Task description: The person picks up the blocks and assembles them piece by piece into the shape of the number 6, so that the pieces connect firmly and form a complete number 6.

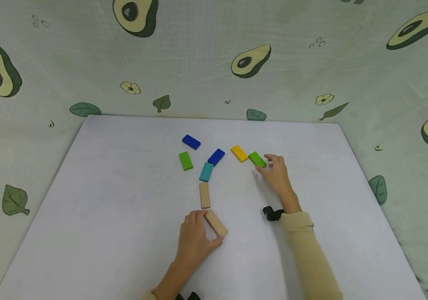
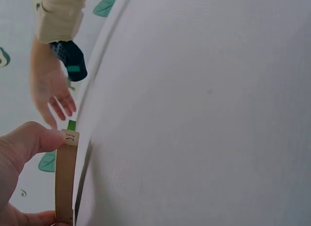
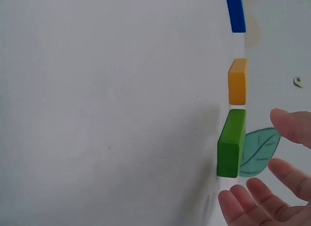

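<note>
A plain wooden block (image 1: 216, 223) lies slantwise at the near end of a curved row; my left hand (image 1: 193, 239) pinches it end to end, thumb on one end and fingers on the other. Up close in the left wrist view, the wooden block (image 2: 65, 182) spans from thumb to fingertips. My right hand (image 1: 276, 174) is beside a green block (image 1: 257, 159), fingers spread. From the right wrist, a gap shows between the fingers (image 3: 260, 189) and the green block (image 3: 229, 148). A yellow block (image 1: 239, 153) lies at the green one's far-left end.
Beyond the held block, the row continues with another wooden block (image 1: 204, 195), a teal block (image 1: 206, 172) and a blue block (image 1: 216, 157). Left of it lie a second blue block (image 1: 191, 142) and a second green block (image 1: 185, 161). Avocado-print cloth (image 1: 191, 58) surrounds the white table (image 1: 105, 200).
</note>
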Tool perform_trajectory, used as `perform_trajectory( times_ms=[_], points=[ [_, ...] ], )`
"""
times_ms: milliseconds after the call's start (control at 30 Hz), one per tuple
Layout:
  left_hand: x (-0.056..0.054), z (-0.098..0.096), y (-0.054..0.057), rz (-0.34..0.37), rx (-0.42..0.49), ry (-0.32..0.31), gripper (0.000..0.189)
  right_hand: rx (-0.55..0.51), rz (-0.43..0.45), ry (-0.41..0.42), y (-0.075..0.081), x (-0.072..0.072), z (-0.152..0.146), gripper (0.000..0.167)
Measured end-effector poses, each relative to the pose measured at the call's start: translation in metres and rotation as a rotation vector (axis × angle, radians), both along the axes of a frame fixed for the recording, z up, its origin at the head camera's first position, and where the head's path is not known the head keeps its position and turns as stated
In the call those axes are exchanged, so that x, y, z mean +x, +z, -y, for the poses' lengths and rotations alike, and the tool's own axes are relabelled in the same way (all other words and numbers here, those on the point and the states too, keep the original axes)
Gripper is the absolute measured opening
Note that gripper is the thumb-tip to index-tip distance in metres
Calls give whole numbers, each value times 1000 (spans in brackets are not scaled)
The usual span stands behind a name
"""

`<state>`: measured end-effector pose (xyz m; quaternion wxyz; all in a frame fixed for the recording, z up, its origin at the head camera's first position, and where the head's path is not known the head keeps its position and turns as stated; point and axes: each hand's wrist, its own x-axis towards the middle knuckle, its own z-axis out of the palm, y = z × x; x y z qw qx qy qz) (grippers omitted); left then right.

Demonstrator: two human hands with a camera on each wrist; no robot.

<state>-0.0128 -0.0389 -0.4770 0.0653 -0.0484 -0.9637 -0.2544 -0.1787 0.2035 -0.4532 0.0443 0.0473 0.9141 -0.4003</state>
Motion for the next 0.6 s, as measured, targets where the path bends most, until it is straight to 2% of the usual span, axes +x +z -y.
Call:
perform_trajectory(
  times_ms=[233,600],
  points=[
    [-1,-9,-3,52,-24,70,79,1,38,-8,-8,-11,1,58],
    [-4,-21,-2,110,-13,169,86,73,90,-4,-15,-22,0,58]
  ],
)
